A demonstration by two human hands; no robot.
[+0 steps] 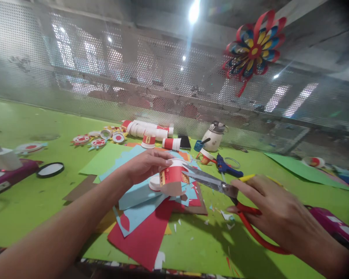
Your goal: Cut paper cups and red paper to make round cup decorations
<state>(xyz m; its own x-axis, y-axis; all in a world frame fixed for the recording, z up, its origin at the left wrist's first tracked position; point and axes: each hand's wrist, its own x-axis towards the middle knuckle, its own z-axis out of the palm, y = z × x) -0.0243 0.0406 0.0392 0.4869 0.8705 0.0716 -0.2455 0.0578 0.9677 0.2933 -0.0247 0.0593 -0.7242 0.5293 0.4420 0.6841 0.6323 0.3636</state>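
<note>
My left hand (144,164) grips a red-and-white paper cup (173,179) on its side above a pile of coloured paper sheets (145,217). My right hand (275,211) holds scissors (218,186) with red and yellow handles. The scissor blades point left and meet the cup's rim on its right side. Small paper scraps (225,217) lie on the green table (31,193) under the scissors.
Stacked paper cups (151,130) and round paper crafts (99,141) lie at the back. A blue glue gun (225,164), a white jug (213,137) and a black-rimmed lid (50,169) are nearby. A paper pinwheel (254,48) hangs on the perforated wall. Pink cases (334,226) sit at both sides.
</note>
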